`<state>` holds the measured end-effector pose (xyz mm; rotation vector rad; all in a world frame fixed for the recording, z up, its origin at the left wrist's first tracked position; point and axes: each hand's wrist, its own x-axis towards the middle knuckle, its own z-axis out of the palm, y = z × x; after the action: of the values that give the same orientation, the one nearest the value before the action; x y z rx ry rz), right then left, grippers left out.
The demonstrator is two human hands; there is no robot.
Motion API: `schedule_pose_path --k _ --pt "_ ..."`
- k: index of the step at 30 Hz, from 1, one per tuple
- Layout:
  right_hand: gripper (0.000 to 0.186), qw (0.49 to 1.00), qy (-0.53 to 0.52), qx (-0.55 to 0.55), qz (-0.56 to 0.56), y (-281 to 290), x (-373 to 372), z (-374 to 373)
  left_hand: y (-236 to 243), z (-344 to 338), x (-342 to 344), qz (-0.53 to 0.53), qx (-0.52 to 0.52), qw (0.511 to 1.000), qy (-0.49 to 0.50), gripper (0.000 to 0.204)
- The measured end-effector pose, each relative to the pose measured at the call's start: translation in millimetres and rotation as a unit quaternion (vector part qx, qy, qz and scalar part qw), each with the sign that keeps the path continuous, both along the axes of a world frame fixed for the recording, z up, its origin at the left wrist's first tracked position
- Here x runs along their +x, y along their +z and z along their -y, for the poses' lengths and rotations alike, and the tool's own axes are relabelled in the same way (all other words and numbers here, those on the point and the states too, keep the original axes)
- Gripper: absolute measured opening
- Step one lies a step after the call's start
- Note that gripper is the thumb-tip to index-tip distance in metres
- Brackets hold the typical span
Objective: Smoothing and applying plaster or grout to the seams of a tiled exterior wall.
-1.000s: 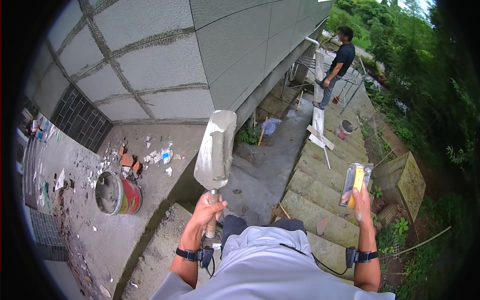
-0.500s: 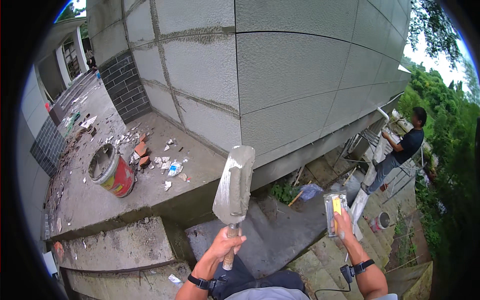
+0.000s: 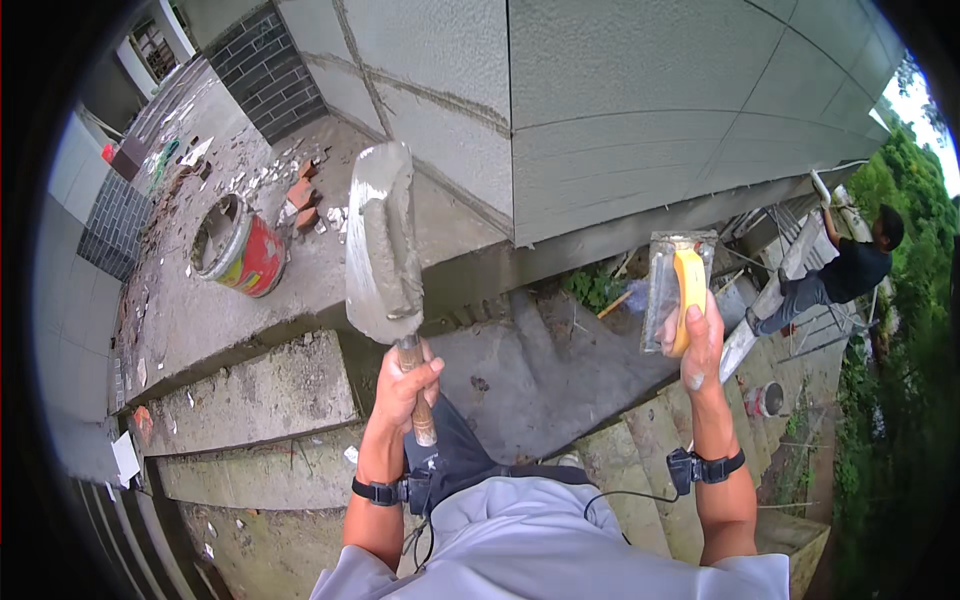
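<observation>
My left hand (image 3: 405,385) is wrapped round the wooden handle of a trowel (image 3: 380,240), whose broad blade carries grey mortar and points away from me at the picture's centre-left. My right hand (image 3: 698,340) grips the yellow handle of a rectangular float (image 3: 668,290), its metal plate smeared with grey. A red-labelled bucket (image 3: 255,255) with grey mortar inside stands tilted in view on the concrete landing (image 3: 320,275), left of the trowel.
Broken bricks (image 3: 303,195) and scraps litter the landing below the panelled wall (image 3: 630,80). Concrete steps (image 3: 250,390) descend around me. At the right, another person (image 3: 840,270) reaches up near a white pipe beside metal scaffolding, with a small bucket (image 3: 765,398) below and greenery beyond.
The view has swung toward the wall corner and left landing. Both tools sit higher in the picture, still held. The other person's arm has risen toward the pipe.
</observation>
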<state>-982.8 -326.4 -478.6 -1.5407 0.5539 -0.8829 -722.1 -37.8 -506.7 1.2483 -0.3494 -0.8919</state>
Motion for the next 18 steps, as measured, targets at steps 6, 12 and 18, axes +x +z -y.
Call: schedule_pose_path --k 6,12,18 --pt "0.046 0.983 -0.113 0.054 -0.137 -47.5 49.3 -12.7 -20.6 -21.9 135.5 0.038 0.035 0.998 0.031 0.024" --pt "0.041 0.925 -0.277 0.123 -0.229 -40.9 94.8 -103.1 -16.7 -28.4 252.1 0.029 0.075 0.995 -0.050 0.026" --pt "0.038 0.893 -0.337 0.157 -0.255 9.5 143.6 -173.5 8.1 -33.0 319.3 0.004 0.076 0.993 -0.092 0.025"
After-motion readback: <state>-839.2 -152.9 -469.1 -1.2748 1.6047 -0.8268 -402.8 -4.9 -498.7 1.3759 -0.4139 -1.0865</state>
